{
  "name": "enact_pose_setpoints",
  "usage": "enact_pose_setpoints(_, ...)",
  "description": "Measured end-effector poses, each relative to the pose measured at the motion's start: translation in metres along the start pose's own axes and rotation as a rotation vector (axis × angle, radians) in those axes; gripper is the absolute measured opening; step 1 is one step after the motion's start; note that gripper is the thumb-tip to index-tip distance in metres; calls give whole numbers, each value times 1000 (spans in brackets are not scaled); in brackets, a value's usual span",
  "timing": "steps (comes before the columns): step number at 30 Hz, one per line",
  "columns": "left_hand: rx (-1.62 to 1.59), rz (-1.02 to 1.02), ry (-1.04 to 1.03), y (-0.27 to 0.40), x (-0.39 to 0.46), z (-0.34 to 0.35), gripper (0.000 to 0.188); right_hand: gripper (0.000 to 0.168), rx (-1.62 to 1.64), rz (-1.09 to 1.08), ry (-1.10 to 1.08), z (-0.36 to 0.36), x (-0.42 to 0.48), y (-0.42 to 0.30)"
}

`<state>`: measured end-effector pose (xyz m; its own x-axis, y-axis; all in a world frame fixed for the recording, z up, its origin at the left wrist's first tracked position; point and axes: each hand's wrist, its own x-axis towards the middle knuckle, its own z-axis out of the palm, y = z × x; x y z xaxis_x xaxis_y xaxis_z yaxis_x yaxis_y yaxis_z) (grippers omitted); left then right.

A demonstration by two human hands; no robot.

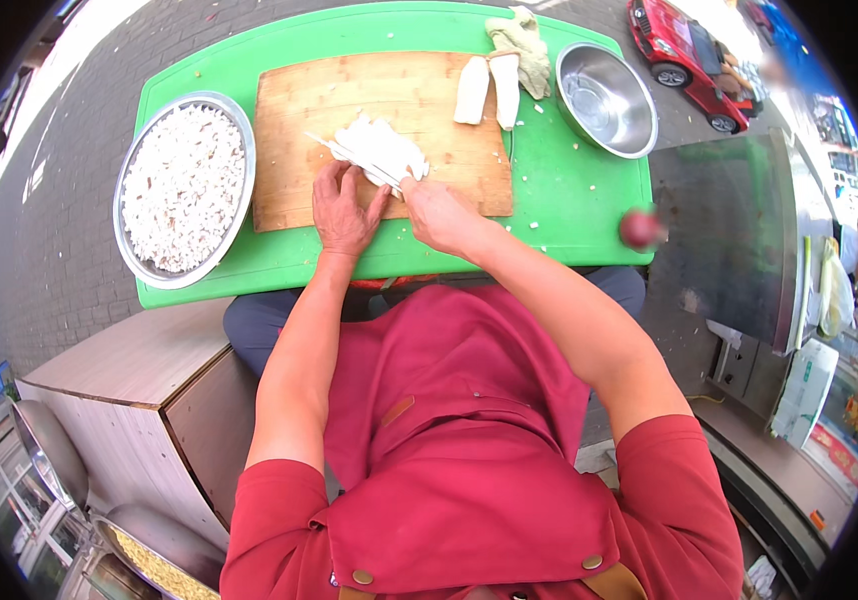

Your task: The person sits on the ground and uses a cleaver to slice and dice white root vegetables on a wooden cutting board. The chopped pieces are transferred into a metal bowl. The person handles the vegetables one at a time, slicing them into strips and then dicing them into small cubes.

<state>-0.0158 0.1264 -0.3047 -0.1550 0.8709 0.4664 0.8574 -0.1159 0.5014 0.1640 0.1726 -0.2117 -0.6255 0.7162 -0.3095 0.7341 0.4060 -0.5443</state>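
Observation:
White sliced pieces, seemingly mushroom stem, form a pile (380, 144) on the wooden cutting board (294, 187). At the pile's near side my left hand (346, 210) rests with fingertips on the slices. My right hand (440, 214) is closed around what looks like a knife handle; the blade is hard to make out among the white slices. Two whole pale stems, one (472, 90) beside the other (505, 90), lie at the board's far right. Left of the board, a metal bowl (124, 244) holds many small diced white pieces.
A metal bowl (605, 101) and a crumpled cloth (523, 45) sit at the green table's (579, 210) far right. A blurred dark-red round object (640, 229) is at its right edge. Beyond stands a red toy car (688, 60) with a person in it. A wooden cabinet (129, 360) stands at near left.

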Motion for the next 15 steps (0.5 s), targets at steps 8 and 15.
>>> enact_pose_setpoints(8,50,-25,-47,-1,-3,8,59,18,33,-50,66,0,-25,4)
enact_pose_setpoints(15,42,74,-128,-7,-2,2,64,15,278,-97,385,8,-91,25)
